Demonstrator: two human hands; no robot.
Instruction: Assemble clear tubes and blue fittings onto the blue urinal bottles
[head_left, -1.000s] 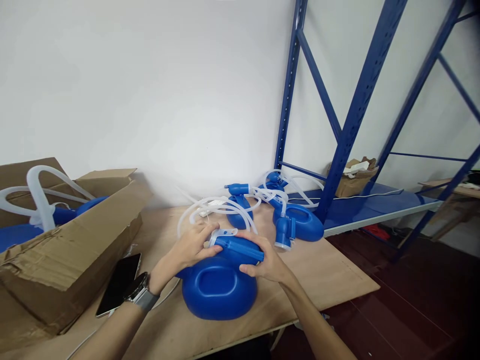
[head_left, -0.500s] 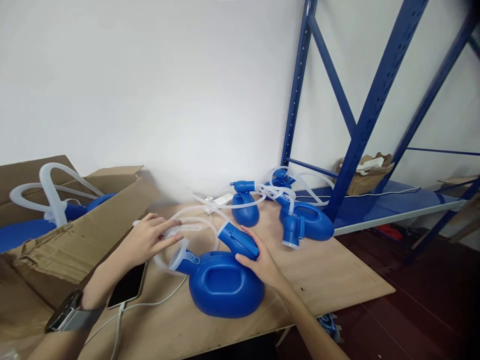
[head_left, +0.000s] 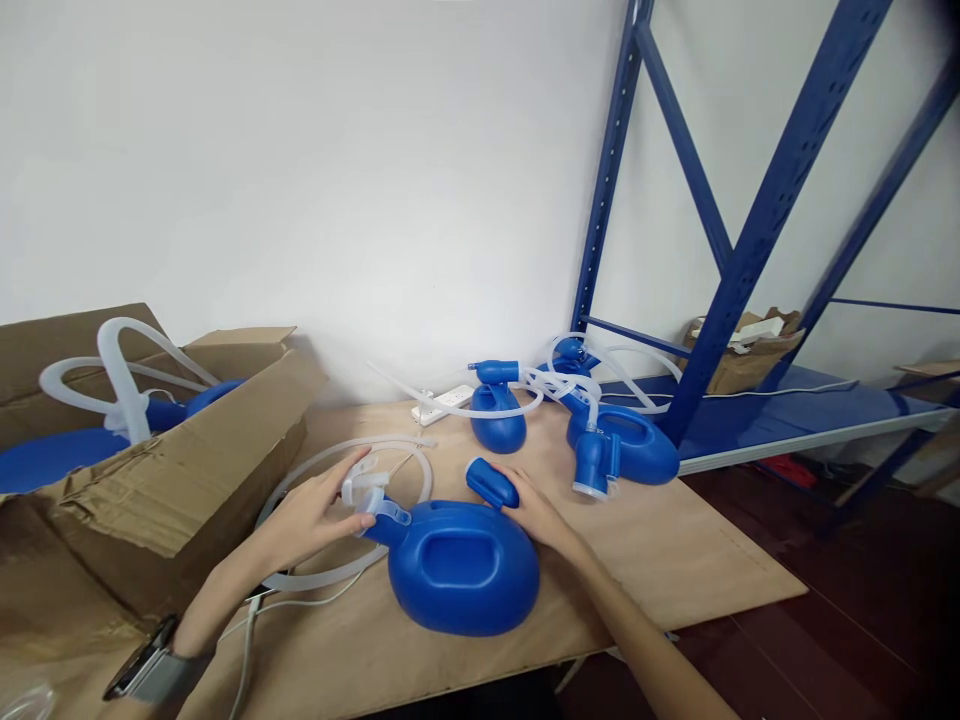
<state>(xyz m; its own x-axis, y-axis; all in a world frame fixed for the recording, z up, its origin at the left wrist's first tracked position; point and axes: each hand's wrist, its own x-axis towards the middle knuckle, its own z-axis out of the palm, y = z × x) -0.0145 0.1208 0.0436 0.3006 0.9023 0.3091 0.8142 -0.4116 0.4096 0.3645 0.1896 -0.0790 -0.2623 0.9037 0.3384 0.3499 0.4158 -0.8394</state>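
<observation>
A blue plastic container [head_left: 459, 565] with an oval recess lies on the wooden table [head_left: 675, 560] in front of me. My left hand [head_left: 311, 515] touches the clear tube end piece [head_left: 364, 490] at the container's spout, fingers curled loosely on it. A clear hose loop [head_left: 330, 575] runs round under that hand. My right hand [head_left: 529, 508] rests on the container's top right, gripping a blue cylindrical part [head_left: 491, 483].
Two more blue containers [head_left: 496, 415] [head_left: 622, 450] with clear hoses lie further back. An open cardboard box [head_left: 142, 480] with blue containers and hose stands at the left. A white power strip [head_left: 442, 403] lies by the wall. Blue metal shelving [head_left: 720, 270] rises at the right.
My left hand let go of the container, reached left over the hose, then came back to the tube end at the spout. The hose now lies spread on the table.
</observation>
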